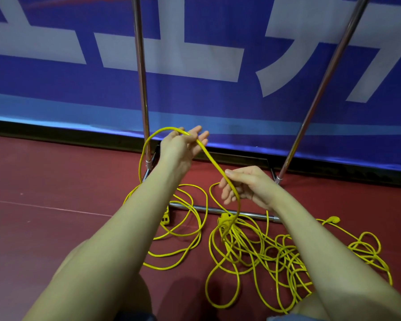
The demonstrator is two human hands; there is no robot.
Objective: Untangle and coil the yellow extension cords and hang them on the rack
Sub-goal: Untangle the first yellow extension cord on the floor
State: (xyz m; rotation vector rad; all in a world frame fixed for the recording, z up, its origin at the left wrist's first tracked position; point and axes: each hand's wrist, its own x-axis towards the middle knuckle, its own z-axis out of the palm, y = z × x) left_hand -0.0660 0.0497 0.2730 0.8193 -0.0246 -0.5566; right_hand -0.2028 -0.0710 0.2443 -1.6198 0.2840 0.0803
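Note:
Yellow extension cords lie tangled in loose loops on the red floor in front of me. One strand of yellow cord runs taut between my hands. My left hand is raised near the rack's left post, with the cord draped over its spread fingers and arcing down to the floor on the left. My right hand is lower and pinches the same strand, which drops from it into the tangle. A yellow socket block and a yellow plug lie among the loops. The chrome rack stands just behind.
The rack's right post leans up to the right, and its base bar lies across the floor under the cords. A blue banner with white letters covers the wall behind. My knees show at the bottom edge.

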